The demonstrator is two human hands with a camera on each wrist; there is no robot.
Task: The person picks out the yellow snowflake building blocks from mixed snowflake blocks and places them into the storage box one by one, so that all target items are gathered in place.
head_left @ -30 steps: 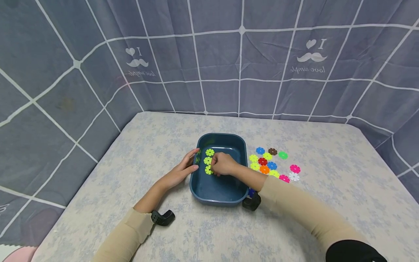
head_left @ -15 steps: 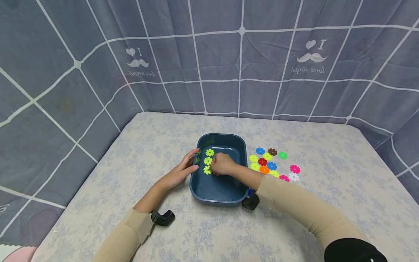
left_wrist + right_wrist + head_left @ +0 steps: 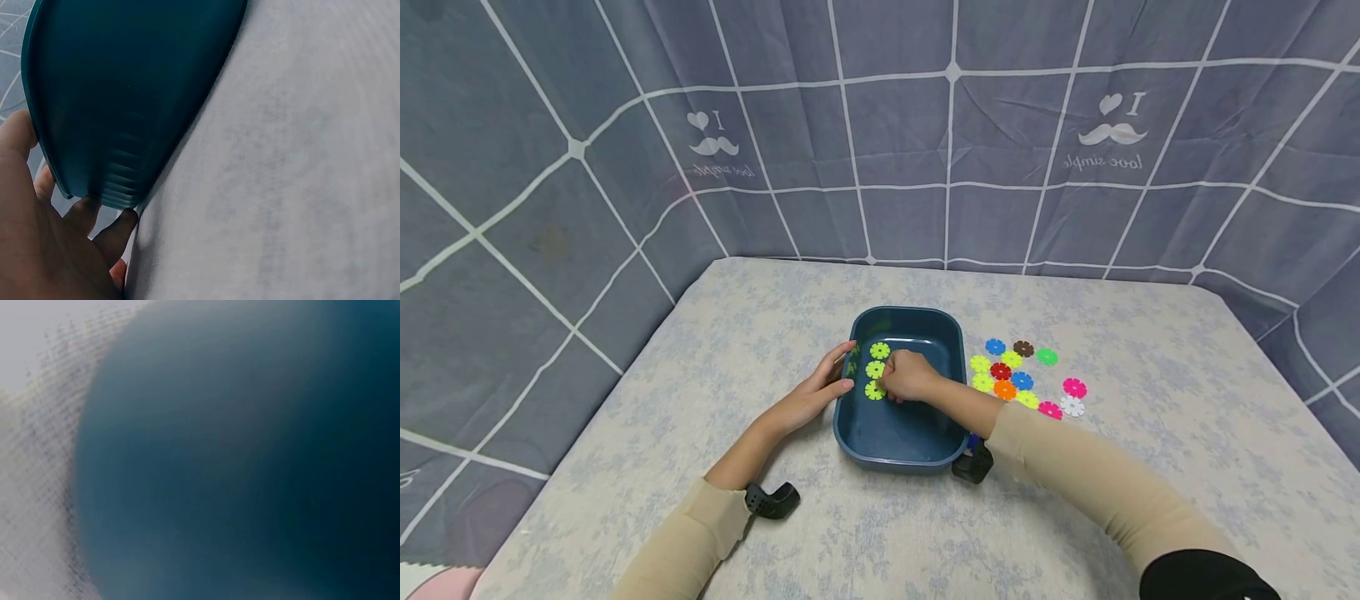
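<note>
Resting against the left side of a dark blue tub (image 3: 901, 463) with the left hand (image 3: 811, 397), with fingers spread apart on its outer wall and rim. Reaching down into the same tub with the right hand (image 3: 912, 377), with fingers bent and close together. Not possible to tell whether pinching something there: tips hidden in the head view, and only blurred blue and pale surfaces in the right wrist view.

On the tub floor, just to the left of the right fingers, three yellow discs (image 3: 875, 369) of flower shape, in a short row going away from the person. Nearest one close beside the right fingers, touching or not, impossible to say.

To the right of the right fingers, outside the tub and flat on the desk (image 3: 850, 533), a group of loose discs (image 3: 1001, 371) in yellow, blue, red, orange, brown, green, pink and white. Partly covered by the right wrist, one dark blue disc (image 3: 973, 441). Far beyond all fingers, a grey-blue curtain (image 3: 895, 142) with white lines.
</note>
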